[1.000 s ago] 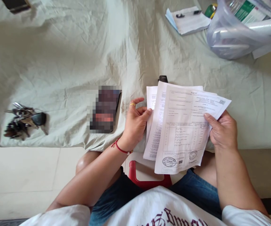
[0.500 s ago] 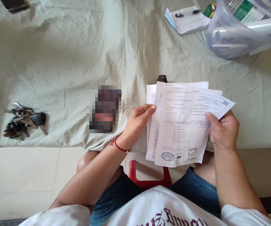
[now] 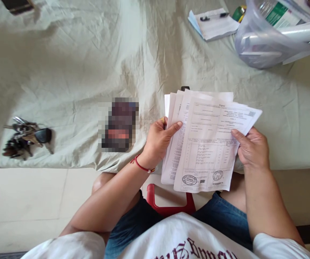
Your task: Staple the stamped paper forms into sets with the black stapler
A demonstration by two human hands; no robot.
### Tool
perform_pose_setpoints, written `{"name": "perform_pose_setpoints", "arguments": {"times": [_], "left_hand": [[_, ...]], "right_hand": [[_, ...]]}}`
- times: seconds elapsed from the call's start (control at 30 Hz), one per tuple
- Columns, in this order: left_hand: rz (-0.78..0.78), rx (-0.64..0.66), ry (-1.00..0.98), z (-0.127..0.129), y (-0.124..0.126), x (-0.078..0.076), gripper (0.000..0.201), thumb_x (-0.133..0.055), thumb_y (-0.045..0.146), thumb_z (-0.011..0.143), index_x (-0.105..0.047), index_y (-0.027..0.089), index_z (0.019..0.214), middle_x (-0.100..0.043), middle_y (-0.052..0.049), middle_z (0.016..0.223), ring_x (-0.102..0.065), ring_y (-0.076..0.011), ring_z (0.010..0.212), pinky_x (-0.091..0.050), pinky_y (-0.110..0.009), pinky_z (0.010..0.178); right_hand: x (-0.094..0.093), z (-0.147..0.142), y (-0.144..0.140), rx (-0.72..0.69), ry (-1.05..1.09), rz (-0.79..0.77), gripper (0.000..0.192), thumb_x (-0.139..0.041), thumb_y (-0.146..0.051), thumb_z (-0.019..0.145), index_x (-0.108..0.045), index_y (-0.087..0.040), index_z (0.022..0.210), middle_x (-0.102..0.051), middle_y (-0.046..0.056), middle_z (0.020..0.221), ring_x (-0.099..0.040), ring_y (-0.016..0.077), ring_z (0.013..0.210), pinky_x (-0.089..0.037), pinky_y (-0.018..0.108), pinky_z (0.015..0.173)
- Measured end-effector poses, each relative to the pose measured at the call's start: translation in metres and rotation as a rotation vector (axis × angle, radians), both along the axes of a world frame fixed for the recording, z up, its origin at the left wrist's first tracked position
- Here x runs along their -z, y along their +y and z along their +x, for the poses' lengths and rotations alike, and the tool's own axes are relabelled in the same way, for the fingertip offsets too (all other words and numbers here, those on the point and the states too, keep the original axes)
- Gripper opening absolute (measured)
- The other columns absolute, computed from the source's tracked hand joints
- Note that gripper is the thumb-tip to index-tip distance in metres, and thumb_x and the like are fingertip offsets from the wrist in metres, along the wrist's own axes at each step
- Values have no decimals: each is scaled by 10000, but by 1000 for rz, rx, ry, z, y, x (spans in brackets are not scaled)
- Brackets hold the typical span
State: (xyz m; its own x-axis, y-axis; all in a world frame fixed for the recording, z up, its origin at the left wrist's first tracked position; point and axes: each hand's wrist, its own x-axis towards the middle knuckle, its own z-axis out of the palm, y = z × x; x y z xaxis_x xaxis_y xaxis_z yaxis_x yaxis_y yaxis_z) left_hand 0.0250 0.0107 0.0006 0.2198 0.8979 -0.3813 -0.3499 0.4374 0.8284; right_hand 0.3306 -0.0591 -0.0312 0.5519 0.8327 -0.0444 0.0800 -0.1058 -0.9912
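This looks like a bedroom in a home. A bed covered by a wrinkled pale sheet (image 3: 71, 64) fills most of the view, with pale floor tiles (image 3: 22, 201) below its edge. Personal things lie on it: a bunch of keys (image 3: 25, 137), a notepad with a pen (image 3: 214, 23), and a clear plastic bag (image 3: 268, 43) of documents.

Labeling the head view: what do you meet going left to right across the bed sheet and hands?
Bunch of keys → blurred dark item → left hand → stack of papers → right hand. Both hands grip the papers.
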Motion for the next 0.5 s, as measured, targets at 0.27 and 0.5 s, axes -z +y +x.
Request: {"name": "perform_pose_setpoints", "arguments": {"times": [0.27,0.5], "left_hand": [[-8,-30,73,0,2,-4,499,-1033,478,782,-599,232,781,-544,37,762,-459,-113,667,-381,-249,598],[14,-91,55,0,3,-4,621,-1106,530,690,-568,228,762,-627,28,772,-534,-112,676,-460,-243,626]], "right_hand": [[-4,20,4,255,-195,95,369,-998,-399,716,-914,-198,1014,-922,60,1062,-858,273,984,-697,556,1136],[-24,29,10,339,98,215,453,-991,-256,613,-906,-176,1051,-906,90,1152,-867,263,1108,-663,503,1251]]}}
